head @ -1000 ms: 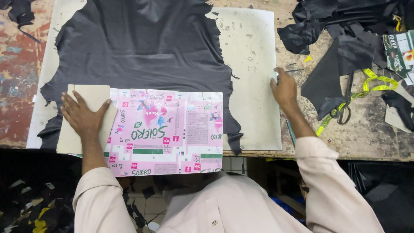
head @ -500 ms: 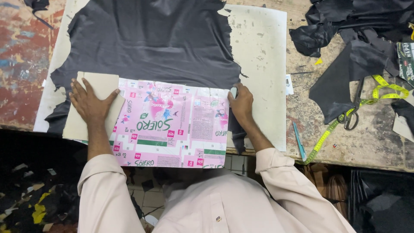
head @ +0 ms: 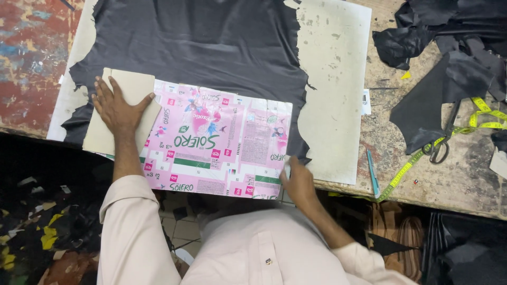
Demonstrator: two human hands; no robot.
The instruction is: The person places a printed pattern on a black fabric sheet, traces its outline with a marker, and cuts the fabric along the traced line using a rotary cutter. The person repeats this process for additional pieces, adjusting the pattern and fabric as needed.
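A large black leather hide (head: 195, 47) lies spread over a pale cutting board (head: 338, 79). On its near part lies a flattened pink printed carton sheet (head: 216, 142), partly over a beige cardboard piece (head: 127, 89). My left hand (head: 119, 108) presses flat, fingers spread, on the beige cardboard at the sheet's left end. My right hand (head: 298, 182) holds the pink sheet's near right corner at the table's edge.
Black leather scraps (head: 449, 63) pile at the right, with scissors (head: 441, 145), a yellow tape measure (head: 475, 121) and a blue pen (head: 371, 171) on the worn table (head: 459, 184). Offcuts litter the floor at lower left (head: 37, 232).
My right hand came from the board's right edge leftward, then down to the pink sheet's near right corner. The left hand stayed pressed on the cardboard.
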